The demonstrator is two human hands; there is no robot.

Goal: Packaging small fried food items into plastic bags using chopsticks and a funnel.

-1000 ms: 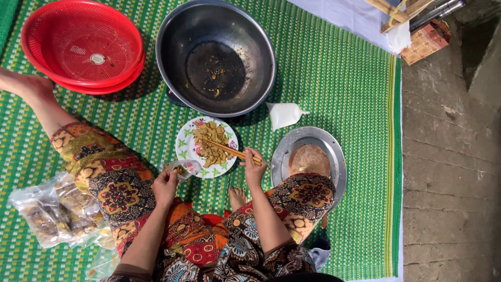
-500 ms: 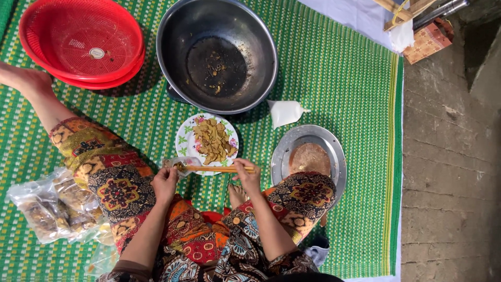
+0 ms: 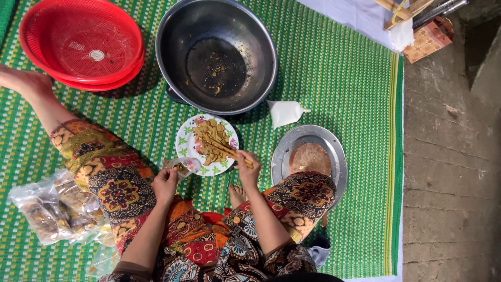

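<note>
Fingers of right hand (image 3: 247,166) clamped on a pair of chopsticks (image 3: 224,150), tips reaching over fried brown pieces (image 3: 209,140) piled on a small flowered plate (image 3: 183,142). Fingers of left hand (image 3: 166,184) curled around a small clear plastic bag (image 3: 182,165), held at plate's near edge, a little brown food visible inside. Plate resting on green woven mat (image 3: 334,78), just in front of crossed legs in patterned cloth.

Beyond plate: large metal basin (image 3: 177,31), dark inside with a few crumbs. Left of basin: stacked red plastic baskets (image 3: 78,44). Right of plate: round metal tray (image 3: 334,151) bearing a flat brown disc (image 3: 310,159), partly under right knee. Between basin and tray: tied white bag (image 3: 284,112). Beside left leg: heap of filled clear packets (image 3: 49,206).
</note>
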